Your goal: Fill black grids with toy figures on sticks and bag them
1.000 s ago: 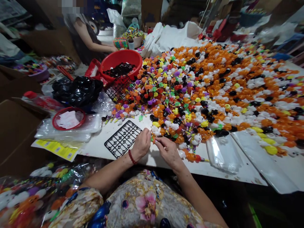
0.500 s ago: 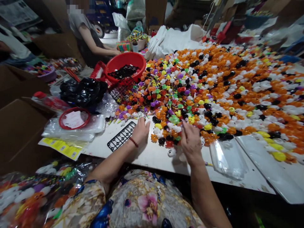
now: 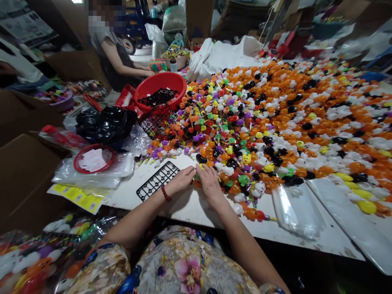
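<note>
My left hand (image 3: 183, 181), with a dark red bead bracelet (image 3: 165, 193) on its wrist, is closed in a pinch at the near edge of a large heap of small plastic toys (image 3: 235, 118). Its fingertips meet those of my right hand (image 3: 210, 184), whose fingers are closed too. Whatever lies between them is mostly hidden; a bit of yellow and green shows there. To the left of my left hand, a black plastic grid rack (image 3: 158, 179) rests flat on the white table (image 3: 122, 196). Several toys, among them an orange one (image 3: 250, 213), lie right of my right hand.
A red basin (image 3: 162, 81) holds black racks. Left are a small red basket (image 3: 94, 158) with papers, a black plastic bag (image 3: 105, 124) and clear bags. More clear bags (image 3: 295, 208) lie at the right table edge. A person (image 3: 113, 57) sits across at the left.
My right hand has moved left to meet my left hand, which has shifted slightly right. Several toys now lie at the table's near edge where my right hand was.
</note>
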A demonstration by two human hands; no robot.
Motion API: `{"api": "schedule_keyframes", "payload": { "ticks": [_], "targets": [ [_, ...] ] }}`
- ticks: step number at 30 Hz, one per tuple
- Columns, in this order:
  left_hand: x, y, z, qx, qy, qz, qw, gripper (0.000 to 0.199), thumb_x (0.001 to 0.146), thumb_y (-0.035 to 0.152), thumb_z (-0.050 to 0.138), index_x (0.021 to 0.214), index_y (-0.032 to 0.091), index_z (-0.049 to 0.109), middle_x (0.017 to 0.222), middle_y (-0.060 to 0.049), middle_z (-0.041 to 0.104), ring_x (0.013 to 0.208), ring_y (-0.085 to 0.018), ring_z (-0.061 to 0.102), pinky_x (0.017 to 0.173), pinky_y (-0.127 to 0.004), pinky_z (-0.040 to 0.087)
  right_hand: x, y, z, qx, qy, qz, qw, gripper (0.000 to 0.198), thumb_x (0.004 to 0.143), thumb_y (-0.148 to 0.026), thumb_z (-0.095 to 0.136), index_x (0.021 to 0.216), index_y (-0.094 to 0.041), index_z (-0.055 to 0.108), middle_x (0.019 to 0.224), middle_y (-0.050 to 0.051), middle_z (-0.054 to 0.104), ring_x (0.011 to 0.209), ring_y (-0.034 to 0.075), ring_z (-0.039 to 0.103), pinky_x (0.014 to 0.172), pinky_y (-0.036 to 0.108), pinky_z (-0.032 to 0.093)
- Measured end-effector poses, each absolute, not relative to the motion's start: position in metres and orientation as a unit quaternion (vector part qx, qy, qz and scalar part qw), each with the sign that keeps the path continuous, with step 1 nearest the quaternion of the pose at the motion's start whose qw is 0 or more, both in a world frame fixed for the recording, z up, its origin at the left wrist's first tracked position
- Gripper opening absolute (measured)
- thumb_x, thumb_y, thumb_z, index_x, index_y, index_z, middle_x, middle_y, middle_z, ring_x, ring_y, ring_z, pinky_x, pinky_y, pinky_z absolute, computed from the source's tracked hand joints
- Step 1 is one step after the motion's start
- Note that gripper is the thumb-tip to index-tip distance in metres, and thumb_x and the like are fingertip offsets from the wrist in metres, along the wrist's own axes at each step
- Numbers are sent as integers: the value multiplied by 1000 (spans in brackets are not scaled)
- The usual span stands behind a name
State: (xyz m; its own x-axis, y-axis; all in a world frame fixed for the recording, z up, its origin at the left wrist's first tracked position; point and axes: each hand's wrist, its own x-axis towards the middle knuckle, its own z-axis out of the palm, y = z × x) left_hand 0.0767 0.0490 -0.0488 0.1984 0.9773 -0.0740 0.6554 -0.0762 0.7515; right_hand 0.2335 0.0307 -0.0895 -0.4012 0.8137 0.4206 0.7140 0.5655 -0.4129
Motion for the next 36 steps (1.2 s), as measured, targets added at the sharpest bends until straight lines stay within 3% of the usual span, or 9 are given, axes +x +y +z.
{"api": "schedule_keyframes", "payload": {
  "ticks": [5,10,13,15,18,22,24,32,36],
  "targets": [
    [56,88,-44,641,725,216,132,19,91,16,41,102,17,57,108,-15,58,101,-27,60,84,-38,48,236,35,-97,-470,-818,124,307,62,85,-2,35,144,-18,46,97,11,71,93,25,64,92,44,53],
    [39,119,-48,657,740,65,127,17,85,15,51,101,15,58,111,-18,56,103,-31,61,82,-39,49,234,19,-94,-486,-780,163,360,57,93,-17,36,150,-20,35,120,14,66,109,25,62,94,43,54],
    [40,113,-52,638,743,143,143,14,83,17,57,97,17,56,108,-15,58,106,-30,60,87,-40,49,234,14,-90,-499,-755,197,376,55,96,-24,38,150,-17,35,131,15,62,121,26,58,101,44,51],
    [45,100,-55,582,742,264,201,14,81,18,61,93,19,54,104,-12,59,104,-27,61,88,-38,50,234,12,-87,-501,-746,220,379,52,97,-26,38,149,-18,39,131,14,62,121,25,59,102,42,51],
    [55,74,-60,444,665,437,412,11,87,29,57,91,21,51,93,-5,61,84,-18,64,77,-33,53,234,10,-81,-488,-749,238,379,46,98,-29,39,142,-18,49,128,14,65,118,25,62,99,41,53],
    [65,45,-63,295,530,490,626,27,89,46,55,84,20,54,81,-4,64,62,-10,59,53,-22,47,232,4,-72,-473,-761,225,383,39,99,-31,41,131,-18,60,113,14,72,105,24,68,94,39,56],
    [68,38,-61,271,507,490,656,28,86,46,61,79,19,55,80,-5,65,62,-10,58,50,-22,45,232,0,-68,-469,-764,215,388,37,99,-32,42,126,-18,63,106,13,73,99,24,70,90,39,57],
    [84,23,-49,213,431,527,701,10,81,26,67,81,19,61,81,-3,67,78,-14,65,73,-26,55,237,-9,-62,-470,-766,173,402,33,99,-30,43,116,-15,67,98,14,74,87,23,71,79,34,59],
    [93,14,-49,187,422,533,709,28,74,27,77,95,17,61,86,-2,68,80,-12,65,74,-22,52,241,-11,-64,-478,-770,147,396,31,98,-28,44,115,-15,67,99,13,74,89,22,71,81,34,58]
  ]
}}
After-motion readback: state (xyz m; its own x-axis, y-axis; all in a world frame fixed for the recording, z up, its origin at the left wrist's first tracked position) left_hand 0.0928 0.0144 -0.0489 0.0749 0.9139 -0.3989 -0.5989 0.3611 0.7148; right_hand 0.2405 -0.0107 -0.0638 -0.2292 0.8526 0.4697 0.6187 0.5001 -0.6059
